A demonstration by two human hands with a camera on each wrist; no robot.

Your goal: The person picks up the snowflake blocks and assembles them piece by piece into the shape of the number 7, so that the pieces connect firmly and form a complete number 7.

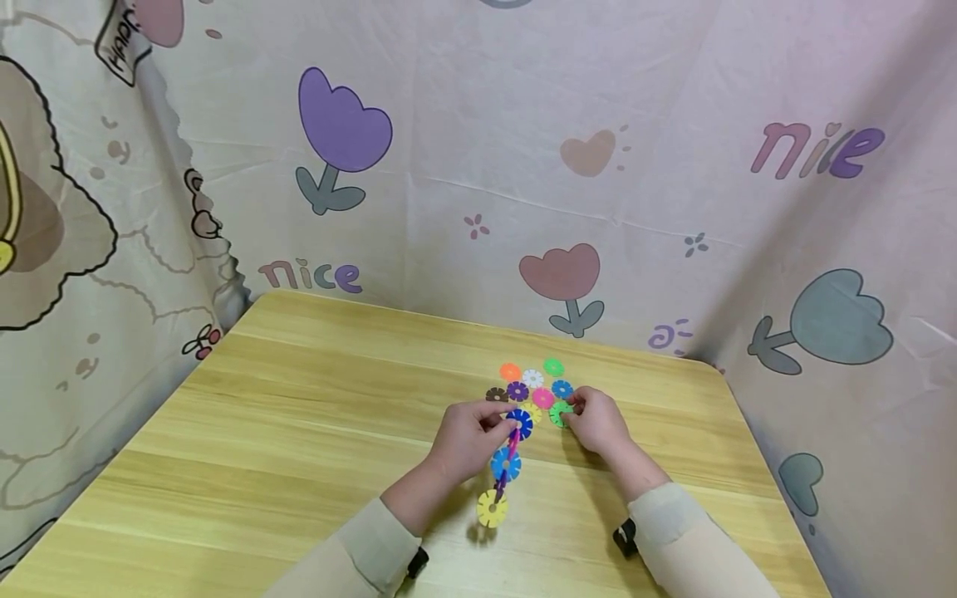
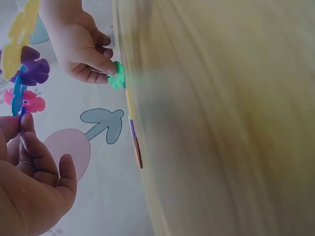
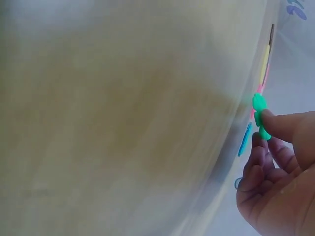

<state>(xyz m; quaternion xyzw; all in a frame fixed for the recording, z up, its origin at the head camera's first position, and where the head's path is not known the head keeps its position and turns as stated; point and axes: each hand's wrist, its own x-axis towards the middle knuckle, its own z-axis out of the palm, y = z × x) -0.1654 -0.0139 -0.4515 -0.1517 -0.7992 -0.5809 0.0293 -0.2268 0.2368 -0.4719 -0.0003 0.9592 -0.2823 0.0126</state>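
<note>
In the head view, the left hand (image 1: 465, 438) is pinching the dark blue disc (image 1: 526, 426) at 1 end of the chain (image 1: 501, 470). The chain is counting 5 discs, and its long axis is running from these fingers toward the person, until the yellow disc (image 1: 486, 510). The right hand (image 1: 601, 421) is pinching the green disc (image 1: 557, 415), which is standing just to the right of the dark blue disc, apart from it. Loose discs (image 1: 542, 399) are lying on the desk (image 1: 336, 415), around and beyond the 2 hands.

In the left wrist view, the thumb and forefinger of the left hand are meeting on the dark blue disc, the other fingers are curling loosely, and the chain is extending away from the fingertips. The green disc is showing its face.

In the right wrist view, the thumb and forefinger are gripping the green disc, which is tilting near the desk; I cannot tell if they are touching. A blue disc (image 3: 244, 139) is lying just beside it.
</note>
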